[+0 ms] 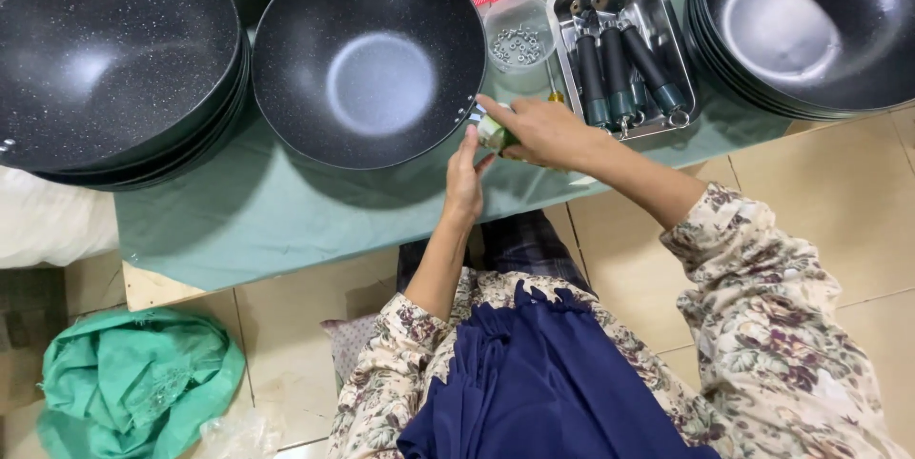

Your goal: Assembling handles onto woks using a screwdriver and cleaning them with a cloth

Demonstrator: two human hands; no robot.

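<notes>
A black speckled wok (370,57) sits on the green cloth-covered table (286,211), right in front of me. My right hand (538,130) is closed around a small green and white handle piece (493,133) held against the wok's near right rim. My left hand (464,183) is just below it, fingers touching the same piece from underneath. A yellow-handled screwdriver (553,89) lies on the cloth just behind my right hand.
Stacks of black woks stand at the left (110,59) and at the far right (810,25). A metal tray (667,1) holds several dark pan handles. A clear bowl of screws (518,38) sits beside it. A crumpled green cloth (133,383) lies on the tiled floor.
</notes>
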